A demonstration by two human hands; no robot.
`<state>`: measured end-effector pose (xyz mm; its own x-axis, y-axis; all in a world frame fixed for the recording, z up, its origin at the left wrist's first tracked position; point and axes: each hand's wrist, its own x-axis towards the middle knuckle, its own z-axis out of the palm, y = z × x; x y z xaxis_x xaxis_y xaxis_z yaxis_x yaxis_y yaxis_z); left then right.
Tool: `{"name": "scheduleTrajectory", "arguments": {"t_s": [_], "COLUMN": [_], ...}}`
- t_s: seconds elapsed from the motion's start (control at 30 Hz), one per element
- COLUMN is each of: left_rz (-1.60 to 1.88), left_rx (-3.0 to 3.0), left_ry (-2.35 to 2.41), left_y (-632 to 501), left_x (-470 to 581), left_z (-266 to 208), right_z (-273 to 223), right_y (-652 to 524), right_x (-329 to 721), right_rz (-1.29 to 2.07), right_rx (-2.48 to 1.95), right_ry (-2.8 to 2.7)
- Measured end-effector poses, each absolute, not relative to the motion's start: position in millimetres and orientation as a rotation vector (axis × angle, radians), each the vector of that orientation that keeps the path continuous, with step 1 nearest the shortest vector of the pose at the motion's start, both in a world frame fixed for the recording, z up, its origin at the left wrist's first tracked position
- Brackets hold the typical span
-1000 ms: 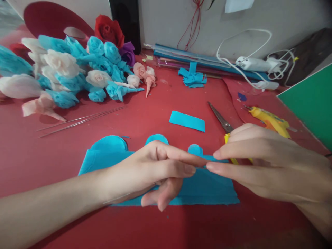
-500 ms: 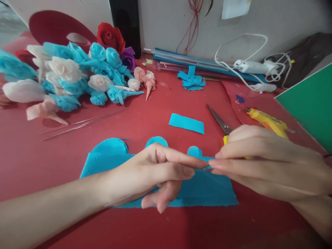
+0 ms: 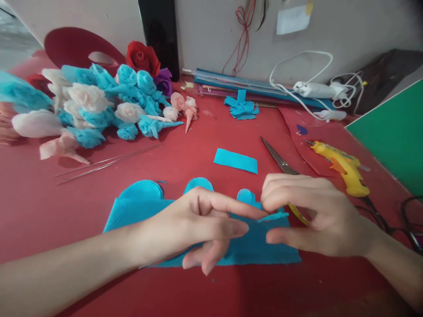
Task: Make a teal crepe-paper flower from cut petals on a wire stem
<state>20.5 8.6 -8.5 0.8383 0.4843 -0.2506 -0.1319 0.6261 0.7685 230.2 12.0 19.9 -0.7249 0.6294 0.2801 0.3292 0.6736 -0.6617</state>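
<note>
My left hand (image 3: pixel 211 226) pinches a thin wire (image 3: pixel 145 265), whose end shows under the wrist. At the wire's far tip, just past my index finger, is a narrow blue crepe paper strip (image 3: pixel 273 217). My right hand (image 3: pixel 307 211) is beside that tip, its thumb apart from the curled fingers and nothing gripped between them. Beneath both hands lies a folded sheet of blue crepe paper (image 3: pixel 264 246). Blue paper circles (image 3: pixel 142 190) lie along the sheet's far edge. Scissors (image 3: pixel 279 158) with yellow handles lie partly behind my right hand.
A blue paper rectangle (image 3: pixel 235 161) and a pile of blue strips (image 3: pixel 242 108) lie farther back. Paper flowers (image 3: pixel 125 101) are heaped at left, near loose wires (image 3: pixel 109 163). A yellow glue gun (image 3: pixel 343 167) and a white power cord (image 3: pixel 313 90) are at right.
My right hand's fingers have parted from the strip at the wire's tip, uncovering it. My left hand keeps its pinch. The whole view has shifted slightly.
</note>
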Motion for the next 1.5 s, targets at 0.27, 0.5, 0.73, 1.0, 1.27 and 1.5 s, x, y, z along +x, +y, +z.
{"name": "scheduleTrajectory", "arguments": {"t_s": [0.27, 0.5, 0.73, 1.0, 1.27, 1.5], "left_rz": [0.300, 0.343, 0.401, 0.393, 0.330, 0.298], "left_rx": [0.777, 0.782, 0.815, 0.845, 0.816, 0.814], "left_ry": [0.480, 0.489, 0.469, 0.483, 0.574, 0.568], "left_y": [10, 7, 7, 6, 6, 7], "left_x": [22, 22, 22, 20, 22, 21], "left_z": [-6, -7, -9, -8, -7, -7], "right_z": [24, 26, 20, 28, 25, 24], "right_y": [6, 10, 14, 14, 5, 1], "right_x": [231, 231, 234, 239, 229, 224], "right_rz": [0.926, 0.825, 0.641, 0.726, 0.938, 0.966], "right_rx": [-0.726, -0.613, -0.562, -0.605, -0.756, -0.800], "right_ry": [-2.473, -2.503, -2.517, -2.595, -2.468, -2.417]}}
